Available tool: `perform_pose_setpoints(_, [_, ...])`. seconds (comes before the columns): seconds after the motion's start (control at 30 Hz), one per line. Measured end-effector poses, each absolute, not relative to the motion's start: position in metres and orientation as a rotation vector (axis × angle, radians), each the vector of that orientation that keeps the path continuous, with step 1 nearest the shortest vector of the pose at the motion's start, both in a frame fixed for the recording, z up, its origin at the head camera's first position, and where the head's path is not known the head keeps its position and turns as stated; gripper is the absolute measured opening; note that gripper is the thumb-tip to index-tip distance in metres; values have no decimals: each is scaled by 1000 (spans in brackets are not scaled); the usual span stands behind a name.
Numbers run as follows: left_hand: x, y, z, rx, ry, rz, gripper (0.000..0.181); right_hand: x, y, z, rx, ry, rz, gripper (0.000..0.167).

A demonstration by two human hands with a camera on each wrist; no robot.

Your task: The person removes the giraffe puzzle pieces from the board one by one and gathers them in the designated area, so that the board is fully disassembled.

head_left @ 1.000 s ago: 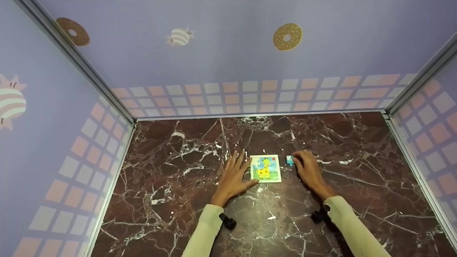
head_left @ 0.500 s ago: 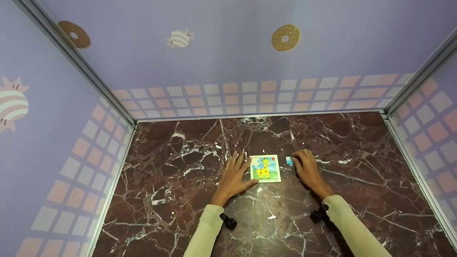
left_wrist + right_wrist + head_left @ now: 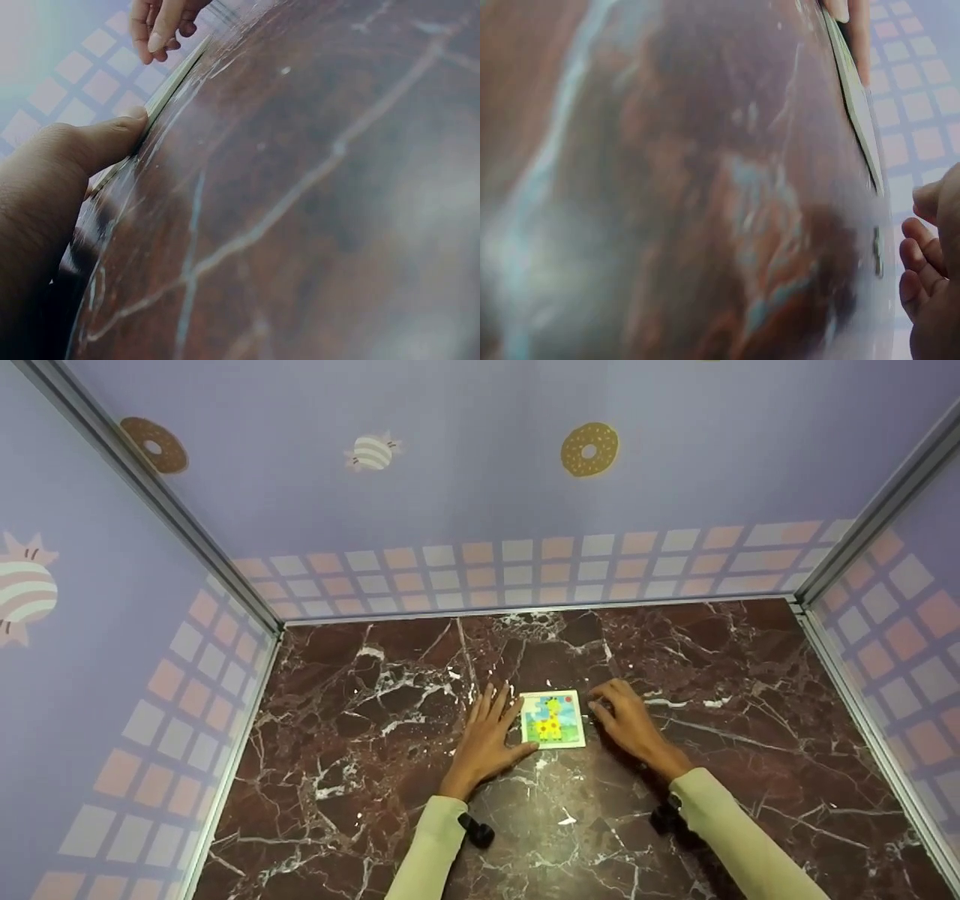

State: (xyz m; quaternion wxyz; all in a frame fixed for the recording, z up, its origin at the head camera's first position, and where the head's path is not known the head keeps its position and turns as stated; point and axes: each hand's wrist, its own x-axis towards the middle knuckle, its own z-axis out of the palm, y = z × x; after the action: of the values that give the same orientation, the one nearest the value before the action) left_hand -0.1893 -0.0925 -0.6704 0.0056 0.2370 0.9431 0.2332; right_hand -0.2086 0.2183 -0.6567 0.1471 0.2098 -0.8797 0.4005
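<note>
Two hands of mine frame a small square puzzle board (image 3: 531, 705) that lies flat on the dark red, white-veined surface (image 3: 375, 780). From my head I see its picture: a yellow giraffe (image 3: 550, 727) on blue and green, a red dot (image 3: 568, 700) in the upper right corner, and a pale patch without picture at the upper left. Neither wrist camera shows me any of that; both see the board as a thin pale edge.

My left hand (image 3: 486, 742) lies wide, fingers spread toward the back wall (image 3: 480, 487), the index fingertip at the board's left edge and the thumb at its near left corner. The left wrist view brings that thumb (image 3: 112, 142) up close, pressed to the edge.

My right hand (image 3: 626, 727) is narrow, fingers bent, just beside the right edge. From above, its own back and knuckles cover what is under it. The left wrist view looks across and catches those bent fingertips pointing down past the board's far end; I cannot tell whether they hold anything. Only the right wrist view gives me a small slim thing (image 3: 878, 253) beyond the end of the board, near my curled fingers, too small to name.

Pale sleeves (image 3: 427, 847) and a doughnut print (image 3: 590, 450) show from my head alone.
</note>
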Motion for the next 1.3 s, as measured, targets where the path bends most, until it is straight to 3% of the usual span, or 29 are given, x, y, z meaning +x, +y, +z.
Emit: perform_pose_setpoints(1.3, [-190, -93, -672, 727, 2966, 669, 97, -235, 170, -638, 1019, -2757, 1018, 24])
